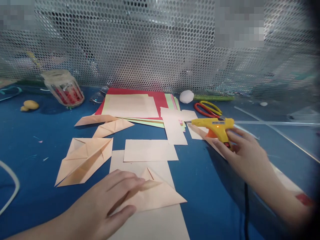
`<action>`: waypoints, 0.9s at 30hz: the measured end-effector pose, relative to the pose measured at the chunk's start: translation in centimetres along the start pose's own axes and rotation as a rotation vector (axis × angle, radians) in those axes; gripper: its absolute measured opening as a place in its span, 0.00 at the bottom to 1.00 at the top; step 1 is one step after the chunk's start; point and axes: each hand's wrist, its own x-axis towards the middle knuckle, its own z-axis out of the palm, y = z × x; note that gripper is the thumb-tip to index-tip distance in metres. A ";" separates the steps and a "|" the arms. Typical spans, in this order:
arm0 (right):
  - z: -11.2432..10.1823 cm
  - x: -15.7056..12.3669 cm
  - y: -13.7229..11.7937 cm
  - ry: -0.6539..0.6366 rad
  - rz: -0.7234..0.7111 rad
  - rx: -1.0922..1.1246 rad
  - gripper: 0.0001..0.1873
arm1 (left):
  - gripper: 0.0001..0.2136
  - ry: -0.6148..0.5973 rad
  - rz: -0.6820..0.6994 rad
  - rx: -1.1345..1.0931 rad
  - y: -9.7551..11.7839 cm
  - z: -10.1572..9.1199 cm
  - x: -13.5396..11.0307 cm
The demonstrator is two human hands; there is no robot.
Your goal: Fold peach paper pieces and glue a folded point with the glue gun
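Note:
My left hand [112, 196] grips the left end of a peach folded paper piece [160, 196], with its fingers over the top and the thumb below. That piece lies on a long cream paper strip [172, 223]. In my right hand [247, 156] is a yellow hot glue gun [212, 125], held by its handle. Its nozzle points left, over several cream paper rectangles [175, 125], and a small orange light glows on its body. Another folded paper piece [85, 160] rests left of my left hand, and a smaller folded piece [112, 126] lies behind it.
Behind are stacked coloured sheets [165, 96], scissors [207, 108] with red and yellow handles, and a white ball [186, 96]. A glass jar [65, 90] with red contents leans at back left. A perforated metal screen [150, 50] bounds the blue table. A black cord [246, 206] hangs below my right forearm.

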 end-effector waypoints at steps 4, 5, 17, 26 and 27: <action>0.5 -0.2 0.8 0.104 -0.137 -0.029 0.34 | 0.21 0.018 0.035 0.028 0.0 0.0 -0.1; 0.3 -0.2 0.6 0.139 -0.167 -0.029 0.31 | 0.21 0.019 0.041 0.029 0.0 0.0 -0.1; -2.7 -6.1 -9.4 -0.457 -0.800 0.509 0.17 | 0.20 0.029 0.108 0.039 0.2 0.2 0.0; -2.5 -5.7 -10.3 -0.359 -0.998 0.490 0.22 | 0.17 0.215 0.364 0.283 0.4 1.4 -0.6; -2.5 -5.7 -10.4 -0.342 -1.008 0.481 0.23 | 0.18 0.220 0.380 0.318 0.3 1.5 -0.7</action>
